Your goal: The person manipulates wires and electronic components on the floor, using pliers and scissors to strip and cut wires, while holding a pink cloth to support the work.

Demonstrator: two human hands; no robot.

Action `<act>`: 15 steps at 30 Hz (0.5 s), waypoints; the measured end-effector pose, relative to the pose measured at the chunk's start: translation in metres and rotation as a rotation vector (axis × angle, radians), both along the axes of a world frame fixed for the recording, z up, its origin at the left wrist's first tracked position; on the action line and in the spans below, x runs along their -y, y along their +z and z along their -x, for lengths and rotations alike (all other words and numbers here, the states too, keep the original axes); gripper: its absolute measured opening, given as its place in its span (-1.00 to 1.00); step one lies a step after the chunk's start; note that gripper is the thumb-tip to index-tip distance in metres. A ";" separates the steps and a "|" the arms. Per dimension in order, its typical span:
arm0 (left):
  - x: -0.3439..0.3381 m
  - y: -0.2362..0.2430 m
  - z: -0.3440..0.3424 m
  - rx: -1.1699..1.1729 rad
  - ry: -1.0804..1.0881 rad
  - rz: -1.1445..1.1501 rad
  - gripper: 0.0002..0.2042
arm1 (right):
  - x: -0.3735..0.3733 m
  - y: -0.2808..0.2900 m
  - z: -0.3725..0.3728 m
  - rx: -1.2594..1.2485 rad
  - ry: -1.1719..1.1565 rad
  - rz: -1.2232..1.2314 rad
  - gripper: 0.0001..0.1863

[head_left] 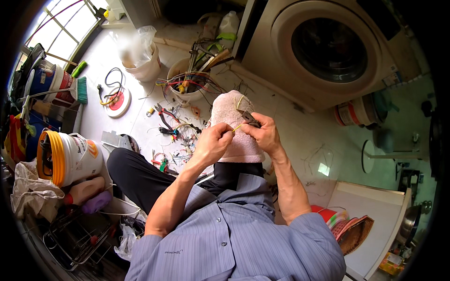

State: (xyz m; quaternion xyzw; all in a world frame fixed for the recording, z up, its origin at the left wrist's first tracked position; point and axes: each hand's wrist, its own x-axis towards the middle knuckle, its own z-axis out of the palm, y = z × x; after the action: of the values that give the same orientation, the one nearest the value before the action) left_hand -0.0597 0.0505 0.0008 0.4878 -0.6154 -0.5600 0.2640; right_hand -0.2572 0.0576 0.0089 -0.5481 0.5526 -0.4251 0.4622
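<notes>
Holding a thin yellow wire (237, 127) in the left grip (214, 143), with thumb and fingertips pressing together on it. Clamping a dark metal tool (247, 117) in the right grip (263, 133), with fingers closing around its rear part; leaving its exact kind impossible to tell at this size. Locating the wire between both hands, just above a pink cloth (229, 110) draped over the dark-trousered leg. Noting the decisive relation: exposing only a short length of wire, running from the left fingertips up and rightward toward the right thumb, while slanting the tool up and leftward across that line. Placing the left hand nearer to the wire, and the right hand just beside it; leaving contact between wire and right thumb unconfirmed. Showing a further yellow strand (240, 101) beyond the tool, over the cloth, without revealing any join to the pinched length. Lying on the floor to the left, near the cloth: red-handled pliers (160, 110) and scattered wire scraps (189, 132). Standing beyond these: a pale bucket (191, 97) holding cables.
</notes>
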 end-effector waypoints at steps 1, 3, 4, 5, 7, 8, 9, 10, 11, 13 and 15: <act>-0.001 -0.005 0.003 0.004 0.018 0.057 -0.76 | 0.001 0.001 0.001 -0.030 -0.008 -0.015 -0.86; -0.003 -0.013 0.006 0.021 0.051 0.119 -0.75 | 0.003 0.002 0.004 -0.089 -0.023 -0.045 -0.85; -0.004 -0.015 0.007 0.033 0.064 0.124 -0.75 | 0.004 0.001 0.005 -0.124 -0.039 -0.036 -0.85; -0.004 -0.017 0.009 0.044 0.078 0.130 -0.75 | 0.004 -0.001 0.006 -0.158 -0.055 -0.027 -0.84; -0.003 -0.025 0.014 0.005 0.136 0.071 -0.74 | 0.008 -0.003 0.006 -0.240 -0.095 -0.027 -0.83; -0.002 -0.028 0.015 -0.013 0.166 0.042 -0.74 | 0.010 -0.004 0.006 -0.286 -0.119 -0.036 -0.83; -0.002 -0.029 0.017 -0.010 0.186 0.035 -0.74 | 0.012 -0.004 0.005 -0.333 -0.143 -0.046 -0.82; -0.001 -0.029 0.019 -0.008 0.205 0.029 -0.75 | 0.013 -0.008 0.004 -0.399 -0.157 0.027 -0.80; 0.001 -0.028 0.021 -0.005 0.223 0.023 -0.75 | 0.013 -0.013 0.004 -0.465 -0.171 0.101 -0.78; 0.005 -0.022 0.019 -0.059 0.239 -0.125 -0.76 | 0.011 -0.017 0.005 -0.554 -0.194 0.233 -0.72; 0.008 -0.016 0.018 -0.067 0.256 -0.205 -0.77 | 0.004 -0.015 0.011 -0.599 -0.212 0.350 -0.66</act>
State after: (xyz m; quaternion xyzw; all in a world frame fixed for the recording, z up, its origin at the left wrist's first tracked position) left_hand -0.0775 0.0422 -0.0153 0.5675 -0.4788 -0.5976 0.3026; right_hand -0.2682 0.0536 -0.0065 -0.6587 0.6361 -0.3794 0.1320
